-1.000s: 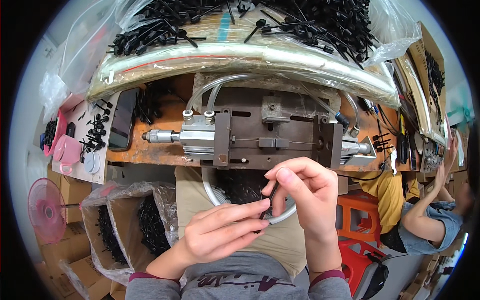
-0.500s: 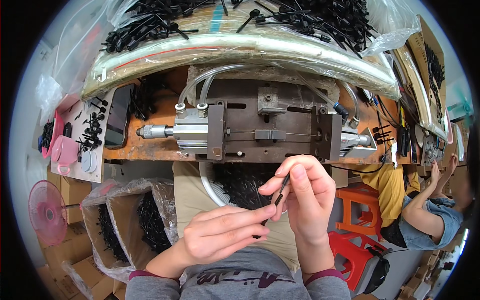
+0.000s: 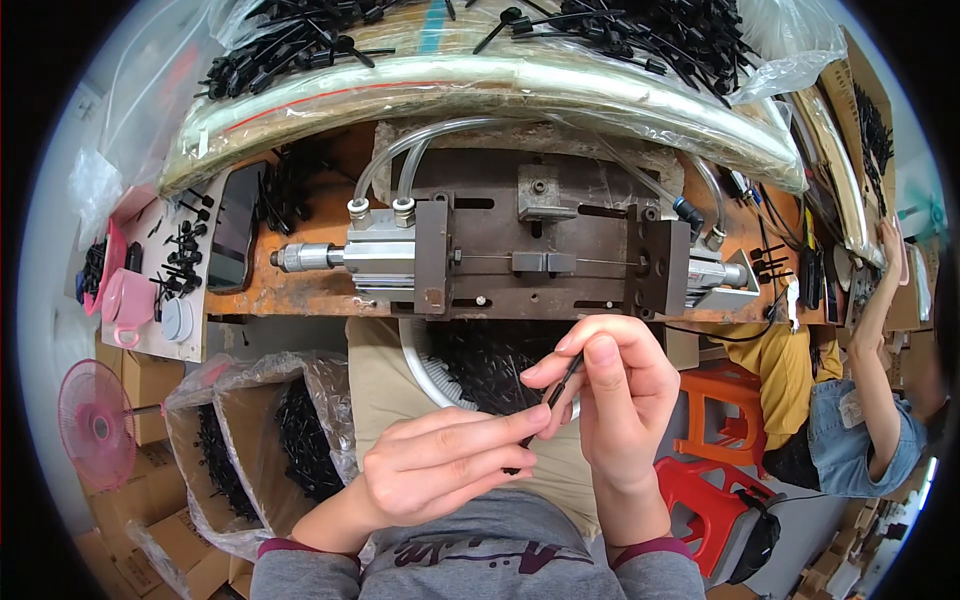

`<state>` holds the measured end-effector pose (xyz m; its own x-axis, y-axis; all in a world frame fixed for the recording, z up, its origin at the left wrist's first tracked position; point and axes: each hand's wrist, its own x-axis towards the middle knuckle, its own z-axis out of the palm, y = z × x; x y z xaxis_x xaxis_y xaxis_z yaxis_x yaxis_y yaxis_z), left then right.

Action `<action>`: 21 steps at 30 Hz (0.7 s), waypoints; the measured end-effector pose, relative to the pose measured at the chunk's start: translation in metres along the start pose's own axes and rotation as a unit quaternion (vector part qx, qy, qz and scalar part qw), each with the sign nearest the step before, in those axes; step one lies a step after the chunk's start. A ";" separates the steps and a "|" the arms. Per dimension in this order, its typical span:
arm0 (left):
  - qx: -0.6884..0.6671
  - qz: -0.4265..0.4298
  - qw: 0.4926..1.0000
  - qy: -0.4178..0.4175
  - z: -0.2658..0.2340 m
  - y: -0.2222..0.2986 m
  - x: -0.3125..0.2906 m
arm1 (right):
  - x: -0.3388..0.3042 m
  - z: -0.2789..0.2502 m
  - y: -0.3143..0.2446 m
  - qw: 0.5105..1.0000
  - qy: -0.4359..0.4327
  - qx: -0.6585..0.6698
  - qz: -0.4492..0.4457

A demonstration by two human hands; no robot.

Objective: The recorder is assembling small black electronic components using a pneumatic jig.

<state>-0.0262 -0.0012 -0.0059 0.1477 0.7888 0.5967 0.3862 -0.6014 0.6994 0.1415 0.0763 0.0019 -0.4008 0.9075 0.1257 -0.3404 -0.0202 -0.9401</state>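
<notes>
A thin black rod-shaped part (image 3: 567,382) slants between my hands, in front of my lap. My left hand (image 3: 440,462) is closed on its lower end, fingers pressed together and pointing right, with a dark tip showing below the fingers. The upper end sits between the thumb and forefinger of my right hand (image 3: 622,400). Just beyond the hands, on the bench, stands a metal fixture (image 3: 545,225) with a cylinder at each side and a small grey block (image 3: 543,263) on a thin rod in the middle. Below it, a white-rimmed container (image 3: 425,365) holds many black parts.
Black stemmed parts (image 3: 640,40) lie heaped on a plastic-wrapped ledge at the back. Lined cartons (image 3: 232,450) with black parts and a pink fan (image 3: 97,425) stand at left. Red stools (image 3: 700,510) and a co-worker in a denim top (image 3: 865,440) are at right.
The black part stands slightly steeper, and my right hand has shifted a little to the right. At the right, the co-worker's arm has reached farther forward.
</notes>
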 end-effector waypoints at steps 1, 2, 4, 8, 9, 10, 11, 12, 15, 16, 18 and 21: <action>-0.002 0.000 1.000 0.001 0.000 0.000 0.000 | 0.000 0.000 0.001 1.000 -0.001 0.000 -0.004; -0.003 0.000 1.000 0.001 0.000 -0.001 -0.001 | -0.001 0.001 0.002 1.000 -0.003 -0.001 -0.007; -0.009 0.001 1.000 -0.001 -0.001 -0.001 0.000 | -0.002 0.001 0.002 1.000 -0.006 0.001 -0.009; -0.012 0.003 1.000 -0.005 -0.001 -0.002 0.002 | -0.004 0.002 0.001 1.000 -0.014 0.012 0.000; -0.011 0.001 1.000 -0.006 -0.001 -0.001 0.002 | -0.004 0.002 0.001 1.000 -0.017 0.016 0.002; -0.011 -0.002 1.000 -0.007 -0.001 -0.001 0.001 | -0.004 0.002 0.002 1.000 -0.019 0.016 0.001; -0.011 -0.004 1.000 -0.008 -0.001 -0.001 0.001 | -0.004 0.001 0.003 1.000 -0.021 0.016 -0.001; -0.011 -0.004 1.000 -0.009 -0.001 -0.001 0.001 | -0.003 0.001 0.004 1.000 -0.023 0.016 -0.003; -0.013 -0.007 1.000 -0.009 -0.001 -0.001 0.002 | -0.004 0.000 0.004 0.999 -0.021 0.024 -0.004; -0.014 -0.009 1.000 -0.008 -0.001 -0.001 0.003 | -0.004 0.000 0.004 1.000 -0.021 0.023 -0.003; -0.015 -0.012 1.000 -0.008 0.000 -0.001 0.002 | -0.004 0.000 0.003 1.000 -0.021 0.022 -0.001; -0.017 -0.016 1.000 -0.010 0.001 -0.003 0.001 | -0.005 0.000 0.004 1.000 -0.017 0.016 -0.005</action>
<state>-0.0261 0.0011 -0.0079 0.1545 0.8094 0.5666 0.3597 -0.5802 0.7307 0.1427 0.0718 -0.0022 -0.4261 0.8928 0.1461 -0.3706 -0.0250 -0.9284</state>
